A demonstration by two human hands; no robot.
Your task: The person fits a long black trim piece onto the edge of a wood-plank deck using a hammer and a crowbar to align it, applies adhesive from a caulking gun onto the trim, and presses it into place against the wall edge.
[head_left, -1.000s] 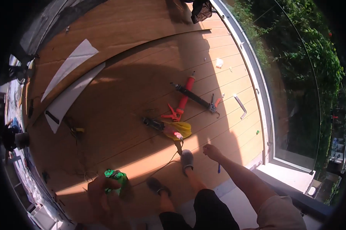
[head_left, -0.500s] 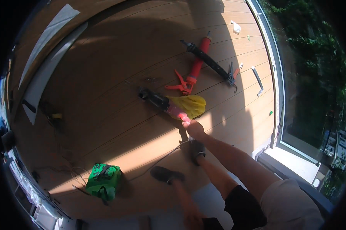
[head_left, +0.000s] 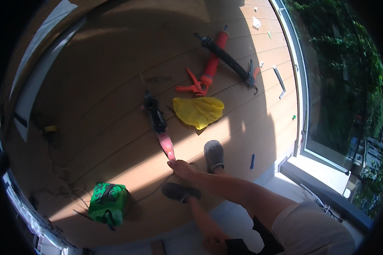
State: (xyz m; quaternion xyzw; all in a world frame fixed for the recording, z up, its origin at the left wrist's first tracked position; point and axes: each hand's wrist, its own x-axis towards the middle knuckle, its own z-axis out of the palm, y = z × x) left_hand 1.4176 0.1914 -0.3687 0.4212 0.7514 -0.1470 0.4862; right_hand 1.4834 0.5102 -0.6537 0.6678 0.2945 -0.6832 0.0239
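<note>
Plank floor (head_left: 93, 127) part sunlit, white frame (head_left: 299, 63) along right edge. Right hand (head_left: 183, 168): fingers wrapped round rear end of pink-and-black power tool (head_left: 158, 124), mid-floor, nose toward far edge, beside yellow sheet (head_left: 198, 111). Left hand out of view; fingers cannot be told.

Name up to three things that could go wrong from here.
The cable beside the left shoe might cause a trip. The power tool, held in the right hand, could snag the yellow sheet near it. The black caulking gun, lying across the red caulking gun, may slip if knocked.
</note>
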